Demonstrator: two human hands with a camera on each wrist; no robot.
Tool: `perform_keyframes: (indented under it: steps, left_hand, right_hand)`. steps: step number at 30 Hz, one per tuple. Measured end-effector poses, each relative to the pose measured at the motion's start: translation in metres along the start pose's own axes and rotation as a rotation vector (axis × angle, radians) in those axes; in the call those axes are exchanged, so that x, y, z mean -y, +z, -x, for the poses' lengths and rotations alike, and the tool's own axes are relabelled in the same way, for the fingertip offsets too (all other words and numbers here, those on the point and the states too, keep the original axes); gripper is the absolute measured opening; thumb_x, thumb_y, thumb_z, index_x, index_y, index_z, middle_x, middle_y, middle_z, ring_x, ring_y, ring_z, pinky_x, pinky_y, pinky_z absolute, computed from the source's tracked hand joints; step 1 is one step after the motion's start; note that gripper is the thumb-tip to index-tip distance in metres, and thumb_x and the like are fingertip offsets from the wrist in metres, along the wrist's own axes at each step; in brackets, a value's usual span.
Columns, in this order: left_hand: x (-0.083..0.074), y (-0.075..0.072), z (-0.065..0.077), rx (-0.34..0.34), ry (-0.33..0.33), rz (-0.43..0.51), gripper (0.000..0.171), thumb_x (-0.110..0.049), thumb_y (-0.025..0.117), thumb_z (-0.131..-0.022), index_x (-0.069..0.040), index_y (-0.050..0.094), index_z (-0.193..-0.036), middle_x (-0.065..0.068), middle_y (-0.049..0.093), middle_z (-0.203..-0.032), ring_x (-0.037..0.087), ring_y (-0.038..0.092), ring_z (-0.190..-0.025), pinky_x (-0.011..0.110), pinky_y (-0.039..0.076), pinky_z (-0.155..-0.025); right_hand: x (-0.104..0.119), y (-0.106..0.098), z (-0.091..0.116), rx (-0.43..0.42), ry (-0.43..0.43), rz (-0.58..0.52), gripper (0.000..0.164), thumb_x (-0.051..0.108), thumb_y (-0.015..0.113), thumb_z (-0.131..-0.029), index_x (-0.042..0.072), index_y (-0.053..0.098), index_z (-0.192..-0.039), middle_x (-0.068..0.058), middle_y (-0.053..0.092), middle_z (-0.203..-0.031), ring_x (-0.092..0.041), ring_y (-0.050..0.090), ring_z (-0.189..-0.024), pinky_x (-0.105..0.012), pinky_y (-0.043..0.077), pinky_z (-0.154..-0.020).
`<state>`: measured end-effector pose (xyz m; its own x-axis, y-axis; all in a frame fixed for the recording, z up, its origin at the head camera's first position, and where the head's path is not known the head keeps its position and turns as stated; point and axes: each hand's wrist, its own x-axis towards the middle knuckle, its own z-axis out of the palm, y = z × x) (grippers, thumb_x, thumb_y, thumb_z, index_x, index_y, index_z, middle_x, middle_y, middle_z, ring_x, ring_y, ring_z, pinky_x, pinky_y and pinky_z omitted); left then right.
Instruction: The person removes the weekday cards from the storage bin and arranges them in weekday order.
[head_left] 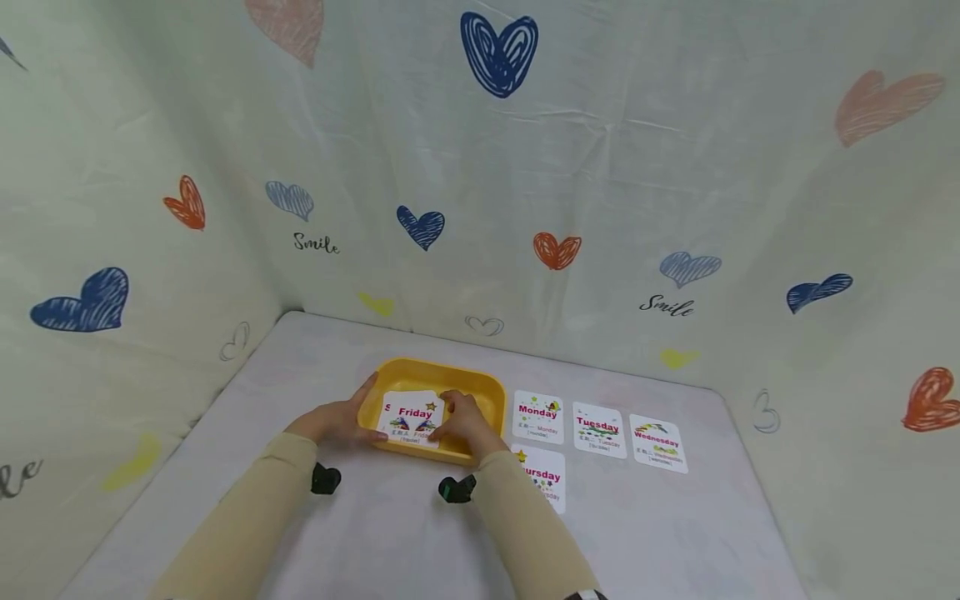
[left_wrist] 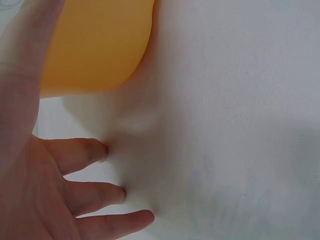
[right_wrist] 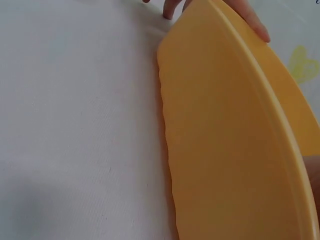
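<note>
Left hand grips yellow tray, right hand seems to pinch Friday card inside it, and a sloppy lift could drag out the overlapped card underneath too, since both lie stacked.

Pale fabric walls on three sides, scattered blue, orange, pink and yellow hearts, "Smile" lettering, white tabletop, soft light
</note>
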<state>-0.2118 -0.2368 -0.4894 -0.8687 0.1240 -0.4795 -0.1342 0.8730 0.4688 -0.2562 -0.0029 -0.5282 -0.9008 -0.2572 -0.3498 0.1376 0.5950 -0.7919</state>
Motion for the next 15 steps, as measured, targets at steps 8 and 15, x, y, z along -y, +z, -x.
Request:
perform_keyframes:
  steps: [8, 15]
  left_hand:
    - [-0.004, -0.0002, 0.0036, -0.011, 0.0, -0.01, 0.123, -0.056, 0.075, -0.077, -0.011, -0.008, -0.155, 0.037, 0.037, -0.142, 0.056, 0.041, -0.123, 0.065, 0.031, -0.102]
    - [-0.0025, -0.0002, 0.0034, -0.011, -0.007, 0.0, 0.122, -0.056, 0.075, -0.078, -0.013, -0.009, -0.155, 0.036, 0.034, -0.145, 0.057, 0.04, -0.124, 0.067, 0.03, -0.102]
  right_hand:
    - [-0.0007, 0.0005, -0.0004, -0.026, 0.004, 0.044, 0.071, 0.006, 0.088, -0.069, 0.015, 0.056, -0.131, -0.005, 0.05, -0.11, -0.025, 0.049, -0.097, -0.043, 0.043, -0.1]
    - [-0.0006, -0.0005, 0.0007, -0.037, -0.014, 0.011, 0.07, 0.003, 0.087, -0.07, 0.014, 0.053, -0.13, -0.004, 0.053, -0.109, -0.024, 0.05, -0.096, -0.042, 0.045, -0.099]
